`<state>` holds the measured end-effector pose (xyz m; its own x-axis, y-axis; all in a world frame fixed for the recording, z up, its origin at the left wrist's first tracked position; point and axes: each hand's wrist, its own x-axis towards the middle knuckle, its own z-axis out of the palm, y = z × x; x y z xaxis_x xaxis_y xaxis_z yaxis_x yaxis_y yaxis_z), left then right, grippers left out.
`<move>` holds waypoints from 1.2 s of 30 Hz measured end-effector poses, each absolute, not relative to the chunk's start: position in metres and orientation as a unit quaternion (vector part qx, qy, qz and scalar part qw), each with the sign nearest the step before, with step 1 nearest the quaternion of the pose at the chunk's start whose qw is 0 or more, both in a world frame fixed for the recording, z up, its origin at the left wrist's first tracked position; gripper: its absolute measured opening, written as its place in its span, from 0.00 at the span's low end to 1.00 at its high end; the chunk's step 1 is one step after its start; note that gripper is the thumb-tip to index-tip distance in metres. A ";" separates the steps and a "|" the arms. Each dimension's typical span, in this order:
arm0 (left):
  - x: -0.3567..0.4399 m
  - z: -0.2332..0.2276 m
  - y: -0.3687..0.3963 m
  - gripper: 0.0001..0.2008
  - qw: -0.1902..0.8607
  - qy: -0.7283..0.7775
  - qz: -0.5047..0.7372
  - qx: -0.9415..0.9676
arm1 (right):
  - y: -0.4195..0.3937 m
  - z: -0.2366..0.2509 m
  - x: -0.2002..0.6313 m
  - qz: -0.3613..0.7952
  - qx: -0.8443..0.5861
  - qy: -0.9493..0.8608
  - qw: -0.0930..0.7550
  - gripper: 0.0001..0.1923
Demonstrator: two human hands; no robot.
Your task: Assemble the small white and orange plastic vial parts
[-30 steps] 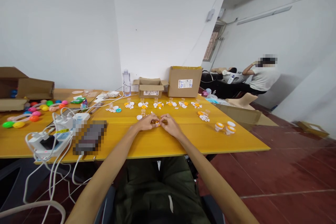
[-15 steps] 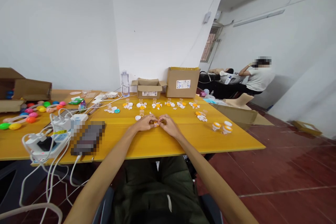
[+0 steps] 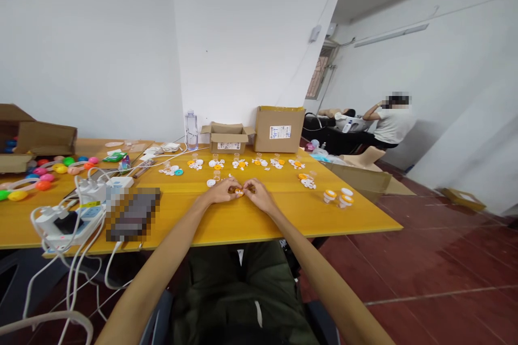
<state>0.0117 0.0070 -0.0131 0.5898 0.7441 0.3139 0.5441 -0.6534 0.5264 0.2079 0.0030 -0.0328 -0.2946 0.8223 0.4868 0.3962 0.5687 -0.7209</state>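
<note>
Between my two hands, just above the table, is a small orange-and-white plastic part. My left hand has thumb and forefinger pinched on it from the left. From the right, the fingertips of my right hand are pinched at the part too; fingers hide much of it. A white disc and a clear plastic cup lie just beyond my left hand. Further back runs a row of small piles of white and orange parts. Assembled orange-and-white pieces stand to the right.
Left of my arm are a phone, a power strip with cables, and colourful plastic eggs. At the back stand a bottle, an open small carton and a larger carton. A person sits at the far right.
The orange-and-white part now shows more of its face between my fingers, and my right fingertips have shifted slightly. The view has turned a little to the right.
</note>
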 end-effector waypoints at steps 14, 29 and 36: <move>0.006 -0.003 -0.001 0.14 0.196 0.362 0.281 0.867 | 0.006 -0.037 0.207 0.270 -0.409 -0.745 0.453 0.02; -0.025 0.011 0.008 0.11 0.034 0.502 0.499 0.706 | 0.005 -0.040 0.208 0.224 -0.412 -0.769 0.434 0.05; -0.030 0.002 0.016 0.09 0.083 0.543 0.475 0.687 | -0.005 -0.034 0.205 0.200 -0.394 -0.797 0.412 0.08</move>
